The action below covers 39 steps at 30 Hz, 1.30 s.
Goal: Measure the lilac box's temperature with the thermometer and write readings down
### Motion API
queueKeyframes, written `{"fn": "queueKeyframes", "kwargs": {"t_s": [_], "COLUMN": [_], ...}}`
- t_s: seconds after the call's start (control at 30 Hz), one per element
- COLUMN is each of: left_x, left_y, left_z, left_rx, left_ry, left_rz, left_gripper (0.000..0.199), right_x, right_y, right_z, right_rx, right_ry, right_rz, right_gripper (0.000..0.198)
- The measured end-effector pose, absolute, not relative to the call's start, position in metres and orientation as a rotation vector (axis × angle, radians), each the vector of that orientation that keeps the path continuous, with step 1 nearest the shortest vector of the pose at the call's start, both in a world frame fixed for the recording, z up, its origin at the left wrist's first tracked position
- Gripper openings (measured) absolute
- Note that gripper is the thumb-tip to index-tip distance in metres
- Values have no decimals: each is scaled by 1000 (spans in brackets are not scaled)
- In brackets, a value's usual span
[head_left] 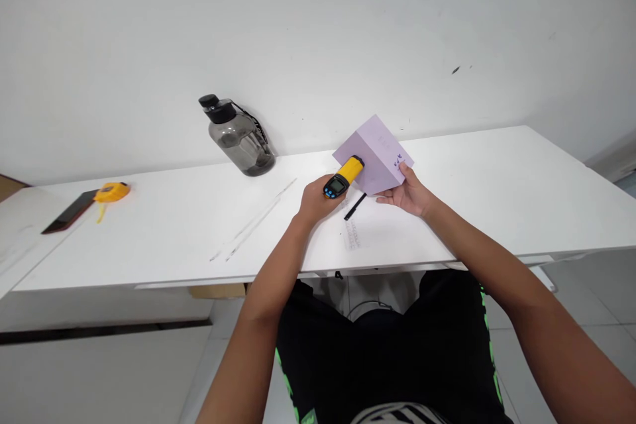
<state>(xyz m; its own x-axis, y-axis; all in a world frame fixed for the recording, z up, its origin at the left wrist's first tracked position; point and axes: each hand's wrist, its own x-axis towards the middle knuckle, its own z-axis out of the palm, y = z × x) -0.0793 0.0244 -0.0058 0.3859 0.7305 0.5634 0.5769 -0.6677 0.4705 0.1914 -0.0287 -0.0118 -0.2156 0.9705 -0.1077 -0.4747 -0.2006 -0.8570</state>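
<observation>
My left hand (317, 203) is closed around the handle of a yellow and black infrared thermometer (346, 175). Its small screen and blue buttons face up toward me, and its front end points at a folded purple card (381, 149). That card is held by its lower right corner in my right hand (410, 195), the thumb on the outer face beside some dark handwriting. Whether the thermometer touches the card I cannot tell. On the table between my hands lies a black pen (354, 207), with a clear ruler (352, 236) below it.
A grey transparent bottle (242, 144) with a black lid stands near the wall. Further left are a yellow tape measure (112, 191) and a dark phone-like slab (71, 211). The white table (497, 199) ends in front of my lap.
</observation>
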Motion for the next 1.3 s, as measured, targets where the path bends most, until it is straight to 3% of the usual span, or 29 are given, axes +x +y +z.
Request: {"fn": "queueKeyframes", "kwargs": {"t_s": [0.63,0.77,0.93,1.1,1.3], "left_x": [-78,-77,-73,-73,-74], "left_y": [21,19,19,23,27], "left_z": [-3,0,8,13,13], "left_rx": [2414,2450,2436,2405,2325], "left_ry": [1282,1373,1563,1704,1872], "left_rz": [1022,891,583,348,302], "left_gripper": [30,33,31,36,44], "right_x": [183,176,188,218,238], "right_y": [-33,-34,-23,-17,-15], "right_z": [-8,-13,-18,-23,-26], "right_rx": [-922,-976,-1114,-1364,-1746], "right_ry": [-824,-850,-830,-960,-1015], "right_rz": [1614,1294,805,366,153], "right_gripper": [66,70,93,104,107]}}
